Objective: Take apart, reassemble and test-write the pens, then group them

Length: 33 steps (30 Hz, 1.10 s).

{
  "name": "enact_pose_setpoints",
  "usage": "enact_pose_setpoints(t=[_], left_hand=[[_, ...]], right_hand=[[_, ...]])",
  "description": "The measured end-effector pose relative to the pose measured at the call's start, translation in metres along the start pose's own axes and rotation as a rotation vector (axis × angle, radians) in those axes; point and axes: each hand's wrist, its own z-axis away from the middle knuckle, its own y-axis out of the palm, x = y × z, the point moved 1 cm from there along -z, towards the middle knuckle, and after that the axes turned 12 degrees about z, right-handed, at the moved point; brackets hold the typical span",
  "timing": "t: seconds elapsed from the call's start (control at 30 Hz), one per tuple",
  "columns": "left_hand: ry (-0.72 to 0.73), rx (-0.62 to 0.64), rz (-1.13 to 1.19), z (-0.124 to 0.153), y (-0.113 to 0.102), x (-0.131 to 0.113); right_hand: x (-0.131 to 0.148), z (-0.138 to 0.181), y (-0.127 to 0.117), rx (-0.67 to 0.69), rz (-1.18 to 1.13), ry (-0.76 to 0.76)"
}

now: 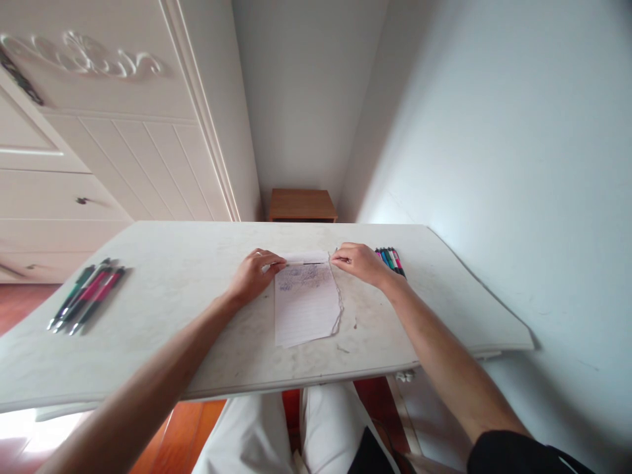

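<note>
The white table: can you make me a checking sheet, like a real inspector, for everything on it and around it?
Surface: white table, with dark smudges.
Things in use: scribbled paper, ragged on its right edge; thin stick, pale and dark, over its upper part.
Clutter: left pens and right pens, lying in two groups.
Left hand: pinching the stick's left end.
Right hand: fingers pinched; anything held is too small to tell.
Cables: nothing seen clearly.
Surroundings: white cupboard, pale wall, brown wooden furniture.
</note>
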Motion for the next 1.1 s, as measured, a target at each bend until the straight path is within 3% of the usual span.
enact_pose_setpoints(t=[0.8,1.1], left_hand=[[0.026,0.021,0.015,0.0,0.0,-0.003],[0.04,0.034,0.019,0.001,0.002,-0.003]], right_hand=[[0.01,0.0,0.0,-0.036,-0.121,-0.068],[0.013,0.0,0.004,-0.029,-0.067,-0.123]])
